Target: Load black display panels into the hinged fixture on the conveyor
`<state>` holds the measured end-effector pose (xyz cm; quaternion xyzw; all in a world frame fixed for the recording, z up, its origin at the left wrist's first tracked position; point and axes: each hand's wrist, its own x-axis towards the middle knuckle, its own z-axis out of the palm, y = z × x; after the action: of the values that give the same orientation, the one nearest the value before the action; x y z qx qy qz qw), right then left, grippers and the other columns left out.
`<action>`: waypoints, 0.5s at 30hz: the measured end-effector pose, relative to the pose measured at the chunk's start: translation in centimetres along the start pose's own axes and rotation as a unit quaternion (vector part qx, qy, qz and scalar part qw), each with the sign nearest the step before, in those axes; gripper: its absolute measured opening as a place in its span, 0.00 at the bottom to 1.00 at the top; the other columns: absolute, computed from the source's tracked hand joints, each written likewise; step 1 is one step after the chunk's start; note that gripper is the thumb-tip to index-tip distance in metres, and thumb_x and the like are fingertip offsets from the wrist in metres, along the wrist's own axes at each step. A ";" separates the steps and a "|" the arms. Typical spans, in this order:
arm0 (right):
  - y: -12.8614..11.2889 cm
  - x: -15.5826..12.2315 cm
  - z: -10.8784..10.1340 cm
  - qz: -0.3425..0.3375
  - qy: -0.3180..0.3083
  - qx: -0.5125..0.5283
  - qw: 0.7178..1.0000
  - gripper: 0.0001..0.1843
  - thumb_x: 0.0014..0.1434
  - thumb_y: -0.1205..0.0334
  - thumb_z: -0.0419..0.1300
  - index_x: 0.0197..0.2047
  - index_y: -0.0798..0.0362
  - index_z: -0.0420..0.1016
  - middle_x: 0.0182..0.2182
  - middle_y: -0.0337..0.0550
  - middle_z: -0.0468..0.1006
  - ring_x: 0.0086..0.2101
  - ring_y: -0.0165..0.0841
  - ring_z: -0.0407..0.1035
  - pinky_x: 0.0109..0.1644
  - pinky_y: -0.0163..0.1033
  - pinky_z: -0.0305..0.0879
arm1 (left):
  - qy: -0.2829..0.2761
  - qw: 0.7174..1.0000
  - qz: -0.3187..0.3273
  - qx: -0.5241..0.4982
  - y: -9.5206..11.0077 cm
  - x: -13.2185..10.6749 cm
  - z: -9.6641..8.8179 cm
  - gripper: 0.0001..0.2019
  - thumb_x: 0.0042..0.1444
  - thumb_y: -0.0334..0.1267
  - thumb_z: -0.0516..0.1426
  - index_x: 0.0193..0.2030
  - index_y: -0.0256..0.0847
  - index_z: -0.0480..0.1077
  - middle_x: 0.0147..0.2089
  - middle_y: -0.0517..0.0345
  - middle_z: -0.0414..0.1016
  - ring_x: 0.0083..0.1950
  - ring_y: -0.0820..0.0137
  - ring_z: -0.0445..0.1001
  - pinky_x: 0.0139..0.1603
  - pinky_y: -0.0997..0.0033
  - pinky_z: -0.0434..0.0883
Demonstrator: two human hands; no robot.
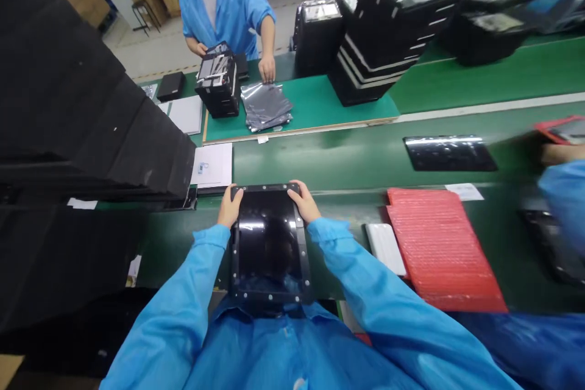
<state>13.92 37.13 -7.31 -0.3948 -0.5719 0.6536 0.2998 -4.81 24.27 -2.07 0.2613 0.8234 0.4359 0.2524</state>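
Both my hands grip a black frame [235, 256] with small round studs along its border and a glossy dark panel [269, 237] inside it. My left hand [229, 207] is closed on the far left corner, thumb on top. My right hand [304, 202] is closed on the far right corner in the same way. The frame's near edge lies close to my body, over the table's front edge. Beyond my left hand is a stack of white sheets [214, 164]. Red bubble-wrap pouches [445, 250] and a white flat box [385, 248] lie to the right.
Tall black stacks [91, 97] rise on the left. Across the green table [347, 155], a person in blue [233, 6] touches silver bags [266, 106] beside stacked black trays [218, 82]. A dark glossy panel [449, 153] lies right. Another person's blue sleeve [564, 201] is at the right edge.
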 end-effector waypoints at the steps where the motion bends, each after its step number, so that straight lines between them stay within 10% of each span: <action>1: 0.1 0.0 -0.1 -0.013 0.003 -0.015 1.000 0.25 0.47 0.44 0.60 0.45 0.48 0.69 0.40 0.41 0.74 0.44 0.39 0.68 0.55 0.49 0.63 | 0.004 1.000 0.013 0.019 -0.1 -0.1 0.1 0.16 0.58 0.41 0.53 0.52 0.39 0.67 0.52 0.49 0.74 0.54 0.64 0.71 0.60 0.61 0.64; 7: 0.2 0.3 -0.1 0.002 0.003 -0.017 1.000 0.20 0.44 0.48 0.61 0.40 0.48 0.67 0.35 0.39 0.74 0.41 0.39 0.68 0.53 0.49 0.65 | 0.032 0.970 0.079 0.227 2.0 -3.1 0.1 0.22 0.59 0.41 0.52 0.58 0.33 0.63 0.61 0.37 0.65 0.63 0.56 0.64 0.63 0.55 0.62; 12: -0.6 -0.3 0.2 -0.055 0.034 -0.104 0.992 0.23 0.49 0.51 0.58 0.47 0.51 0.67 0.45 0.48 0.74 0.47 0.42 0.68 0.57 0.53 0.62 | -0.236 0.790 0.400 0.400 -0.6 -13.8 -1.6 0.23 0.58 0.45 0.55 0.58 0.36 0.66 0.60 0.43 0.69 0.64 0.57 0.63 0.65 0.52 0.60; 15: -1.6 -1.3 0.3 -0.175 0.064 -0.243 0.952 0.20 0.53 0.55 0.57 0.48 0.53 0.70 0.49 0.53 0.73 0.52 0.45 0.64 0.60 0.55 0.58 | -0.284 0.766 0.469 0.335 -4.1 -18.2 -3.0 0.18 0.63 0.43 0.50 0.56 0.39 0.69 0.53 0.47 0.76 0.60 0.64 0.70 0.61 0.60 0.66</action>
<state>14.25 36.12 -5.47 -0.3903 -0.7529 0.4060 0.3405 5.73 8.68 -0.68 0.7948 0.5827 0.1023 0.1356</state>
